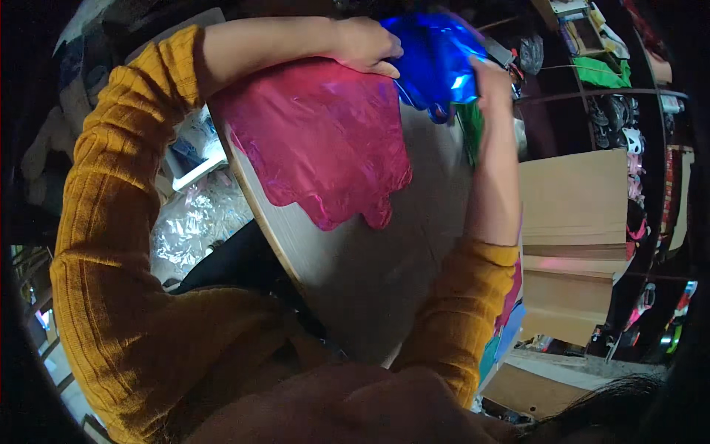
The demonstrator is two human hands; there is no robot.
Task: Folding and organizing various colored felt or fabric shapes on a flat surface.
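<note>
A crumpled, shiny blue foil piece (436, 55) is stretched between my hands at the table's far side; its lower edge has rounded lobes, like a flat balloon. My left hand (368, 46) is closed at its left edge, fingers bent and pressed together. On the other side, my right hand (493, 80) grips the right edge, a little blurred. A flat magenta foil piece (325, 140) with a lobed outline and a small tab lies on the table, its top edge just under my left hand and wrist. Something green (471, 129) shows beneath the blue foil beside my right forearm.
The pale table (370, 274) has a curved wooden edge. Left of it lies clear plastic wrapping (200, 229) by a white frame. At the right stand an open cardboard box (573, 196) and dark shelves (547, 122) with mixed goods. Coloured sheets (506, 333) lie beside my right sleeve.
</note>
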